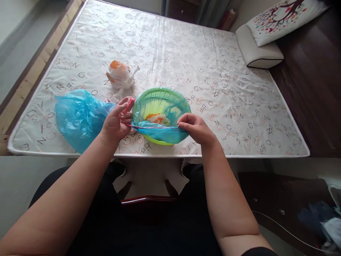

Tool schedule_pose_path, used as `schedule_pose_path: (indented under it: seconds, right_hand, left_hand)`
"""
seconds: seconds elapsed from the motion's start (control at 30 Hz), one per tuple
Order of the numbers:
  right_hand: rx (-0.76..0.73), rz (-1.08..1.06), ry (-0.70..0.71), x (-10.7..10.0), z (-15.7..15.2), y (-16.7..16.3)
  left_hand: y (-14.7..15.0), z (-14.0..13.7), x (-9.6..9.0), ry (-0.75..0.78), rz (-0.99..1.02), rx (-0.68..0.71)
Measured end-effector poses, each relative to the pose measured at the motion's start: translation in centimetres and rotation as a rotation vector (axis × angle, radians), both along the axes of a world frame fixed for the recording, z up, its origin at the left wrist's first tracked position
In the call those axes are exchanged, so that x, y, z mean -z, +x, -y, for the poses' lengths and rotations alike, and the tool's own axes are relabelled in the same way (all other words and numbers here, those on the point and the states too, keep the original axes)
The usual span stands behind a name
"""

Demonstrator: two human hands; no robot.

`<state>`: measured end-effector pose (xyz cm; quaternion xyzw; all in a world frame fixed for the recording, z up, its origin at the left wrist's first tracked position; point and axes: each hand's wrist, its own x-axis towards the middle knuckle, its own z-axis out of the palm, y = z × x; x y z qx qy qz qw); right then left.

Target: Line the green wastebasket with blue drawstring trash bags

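Observation:
A round green plastic basket [141, 95] stands near the front edge of the mattress, lined with a thin blue plastic bag [166, 135]. Inside it lies something crumpled, white and orange [157, 118]. My right hand [198, 128] is closed in a pinch on the blue bag's edge at the basket's near right side. A pink drawstring [157, 127] runs along that edge between both hands. My left hand [117, 119], closed at the left rim, grips the drawstring, with some pink material at its fingers. Beside this hand, a puffed blue plastic bag [76, 119] lies on the mattress.
The mattress [221, 103] has a letter print. Behind the basket sits a crumpled white bag with orange contents [118, 75]. A beige cushion [258, 48] and a tree-print pillow [285, 19] rest at the far right. A dark red chair edge [147, 199] shows between my legs.

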<state>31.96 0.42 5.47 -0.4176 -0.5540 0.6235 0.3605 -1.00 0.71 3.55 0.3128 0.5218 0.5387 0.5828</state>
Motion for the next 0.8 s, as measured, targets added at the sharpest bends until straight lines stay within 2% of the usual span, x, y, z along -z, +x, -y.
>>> schedule_pose_path:
  seconds: [0.17, 0.27, 0.33, 0.43, 0.5, 0.63, 0.8]
  right_hand:
    - [0.450, -0.355, -0.046, 0.2, -1.2, 0.2]
    - [0.672, -0.548, -0.182, 0.8, -2.4, 1.3]
    - [0.720, -0.599, -0.293, 1.2, -2.9, 2.0]
    - [0.663, -0.585, -0.380, 1.2, -3.0, 2.4]
    - [0.604, -0.533, -0.338, 0.7, -2.6, 2.1]
    - [0.527, -0.379, -0.102, -0.2, -1.8, 1.3]
    - [0.516, -0.177, 0.228, 0.5, -1.7, 1.1]
  left_hand:
    - [-0.8, -0.3, -1.1, -0.087, 0.164, 0.022]
    - [-0.8, -0.5, -1.5, -0.139, 0.273, 0.018]
    - [-0.6, -0.6, -1.3, -0.128, 0.259, -0.027]
    - [-0.1, -0.7, -0.6, -0.007, 0.145, -0.121]
    - [0.4, -0.6, -0.2, 0.123, 0.039, -0.181]
    - [1.3, -0.1, 0.4, 0.405, -0.306, -0.290]
    - [1.5, 0.6, 0.7, 0.666, -0.591, -0.252]
